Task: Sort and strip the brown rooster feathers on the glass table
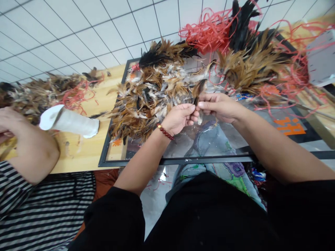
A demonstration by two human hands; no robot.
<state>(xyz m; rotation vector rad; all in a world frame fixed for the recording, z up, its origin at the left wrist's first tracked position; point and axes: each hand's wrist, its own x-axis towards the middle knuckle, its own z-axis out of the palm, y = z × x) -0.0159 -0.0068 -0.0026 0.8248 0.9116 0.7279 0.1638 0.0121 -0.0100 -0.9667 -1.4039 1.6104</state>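
My left hand (180,118), with a dark red bead bracelet (165,131) at the wrist, pinches the lower end of a dark brown feather (199,91). Close against it on the right, my right hand (220,106) has thumb and forefinger pressed together at the same feather. Both hands are over a glass panel with a black frame (157,161). Loose brown, black and white feathers (146,101) are heaped on the glass just left of my hands. Some small pale fluff shows beneath my fingertips.
Red plastic ribbon (206,33) lies tangled at the back beside bundled brown feathers (246,68). A white roll (75,122) rests on the wooden table (70,153). At the left edge sits a person in a striped top (52,209). A white box (321,57) stands far right.
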